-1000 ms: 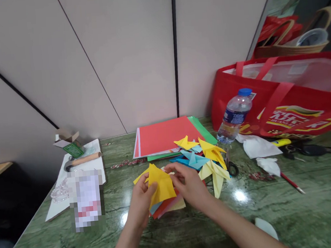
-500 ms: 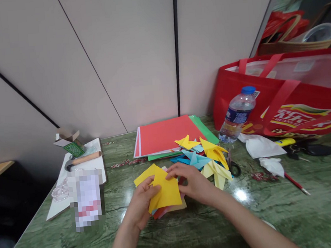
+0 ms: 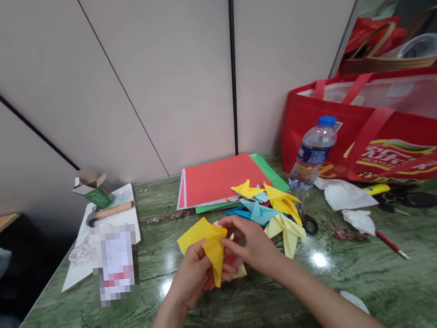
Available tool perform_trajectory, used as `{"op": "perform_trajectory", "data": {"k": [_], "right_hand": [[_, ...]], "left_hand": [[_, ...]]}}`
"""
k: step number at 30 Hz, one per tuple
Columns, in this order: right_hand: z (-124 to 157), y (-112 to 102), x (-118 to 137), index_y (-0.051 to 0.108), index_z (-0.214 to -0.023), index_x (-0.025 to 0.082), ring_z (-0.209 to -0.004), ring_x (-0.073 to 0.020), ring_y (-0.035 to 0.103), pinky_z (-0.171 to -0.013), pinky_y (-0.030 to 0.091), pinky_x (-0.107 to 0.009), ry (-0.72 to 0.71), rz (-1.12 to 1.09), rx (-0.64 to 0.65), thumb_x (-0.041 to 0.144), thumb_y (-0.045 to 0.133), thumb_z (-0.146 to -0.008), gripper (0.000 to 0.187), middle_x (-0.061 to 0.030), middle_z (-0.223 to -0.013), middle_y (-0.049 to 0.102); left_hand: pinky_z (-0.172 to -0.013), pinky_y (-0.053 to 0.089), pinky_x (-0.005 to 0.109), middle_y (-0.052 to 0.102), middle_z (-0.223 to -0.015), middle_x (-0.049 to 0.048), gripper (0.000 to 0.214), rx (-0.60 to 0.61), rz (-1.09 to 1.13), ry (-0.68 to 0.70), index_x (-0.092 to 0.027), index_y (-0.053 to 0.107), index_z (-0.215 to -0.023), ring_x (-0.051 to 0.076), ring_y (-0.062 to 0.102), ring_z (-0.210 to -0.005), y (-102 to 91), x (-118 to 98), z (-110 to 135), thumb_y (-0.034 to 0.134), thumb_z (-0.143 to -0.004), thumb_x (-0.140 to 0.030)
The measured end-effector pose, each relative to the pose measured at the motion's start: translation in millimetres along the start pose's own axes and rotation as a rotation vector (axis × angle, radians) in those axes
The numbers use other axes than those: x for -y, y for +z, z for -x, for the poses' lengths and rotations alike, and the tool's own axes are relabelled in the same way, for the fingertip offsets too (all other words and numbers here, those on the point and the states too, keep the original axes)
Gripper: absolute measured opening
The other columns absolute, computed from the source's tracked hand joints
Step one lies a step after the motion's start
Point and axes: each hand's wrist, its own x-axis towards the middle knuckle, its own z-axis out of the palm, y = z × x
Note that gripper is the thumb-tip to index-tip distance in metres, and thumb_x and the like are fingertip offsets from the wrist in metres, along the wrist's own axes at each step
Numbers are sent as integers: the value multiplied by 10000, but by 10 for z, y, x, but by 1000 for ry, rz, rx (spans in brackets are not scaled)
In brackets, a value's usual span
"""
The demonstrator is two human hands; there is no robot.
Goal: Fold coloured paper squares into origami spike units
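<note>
Yellow paper [image 3: 215,251] is above the counter [image 3: 292,305], left hand [image 3: 191,271] clasping its left side, right hand [image 3: 251,240] pinching its far right tip; light, even pressure should keep creases neat.

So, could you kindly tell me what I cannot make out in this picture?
In the head view:
Lower sheets: mostly covered by the left hand and yellow paper.
White item: print lost to pixelation.
Pale object: partly hidden by the right forearm.
Bag: right end cut off by the picture's edge.
</note>
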Motion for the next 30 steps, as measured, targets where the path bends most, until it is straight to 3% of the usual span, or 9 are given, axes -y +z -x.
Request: {"op": "perform_trajectory", "data": {"k": [4, 11, 13, 16, 19, 22, 25, 28, 30], "right_hand": [[10, 24, -9, 541, -980, 198, -805, -158, 591, -662, 509, -275, -6, -20, -21, 139, 558, -728, 259, -43, -937, 628], [-1, -9, 4, 574, -904, 194, -684, -140, 587, -628, 498, -269, -49, 31, -70, 148, 541, -756, 159, -28, -848, 647], [-2, -9, 6, 580, -920, 195, -685, -142, 584, -626, 500, -272, -55, 30, -63, 150, 546, -756, 174, -32, -843, 638], [1, -9, 16, 579, -1003, 204, -733, -147, 586, -630, 510, -273, -82, -21, 0, 166, 554, -762, 246, -55, -938, 607], [5, -22, 42, 552, -1092, 223, -878, -167, 577, -671, 521, -274, -124, -52, 74, 161, 538, -778, 321, -77, -1081, 556], [9, -40, 70, 507, -1166, 236, -1066, -185, 502, -866, 466, -339, -184, -3, 81, 127, 501, -795, 386, -75, -1178, 517], [14, -47, 80, 437, -1239, 241, -1174, -189, 415, -991, 357, -394, -262, 63, 80, 106, 477, -805, 456, -68, -1230, 494], [21, -39, 68, 435, -1235, 237, -1204, -210, 384, -987, 358, -416, -293, 97, 99, 161, 521, -803, 447, -80, -1221, 504], [26, -30, 55, 479, -1188, 236, -1151, -220, 438, -948, 397, -409, -289, 97, 84, 204, 552, -801, 396, -86, -1163, 538]], "left_hand": [[-450, 464, 219, 697, -602, 103, 206, 62, 69, -16, -91, 632, -814, 170, 636, -460, 36, -21, 23, 642, -680, -246], [-571, 505, 302, 701, -666, 151, 587, 96, 196, 36, -88, 594, -983, 212, 663, -563, 38, -58, 38, 449, -743, -604], [-576, 506, 283, 698, -648, 134, 531, 96, 167, 59, -91, 605, -943, 196, 657, -558, 28, -42, 29, 572, -690, -556], [-502, 488, 215, 672, -565, 78, 324, 39, 132, 69, -96, 613, -818, 140, 620, -479, -6, -9, 2, 716, -643, -349], [-389, 436, 171, 624, -494, 40, 244, -1, 131, 48, -104, 594, -682, 105, 569, -387, -46, 8, -19, 648, -717, -338], [-284, 333, 141, 532, -403, -5, 359, 33, 130, -1, -117, 547, -570, 68, 477, -276, -63, -5, -9, 559, -771, -414], [-233, 205, 119, 412, -334, -73, 360, 50, 206, -48, -134, 550, -636, 23, 327, -191, -57, -43, 24, 528, -776, -465], [-225, 131, 115, 348, -308, -102, 355, 81, 258, -87, -142, 559, -722, 6, 222, -173, -53, -69, 48, 506, -781, -487], [-226, 134, 119, 354, -310, -98, 369, 106, 238, -87, -142, 558, -736, 12, 234, -177, -50, -64, 49, 492, -783, -501]]}}
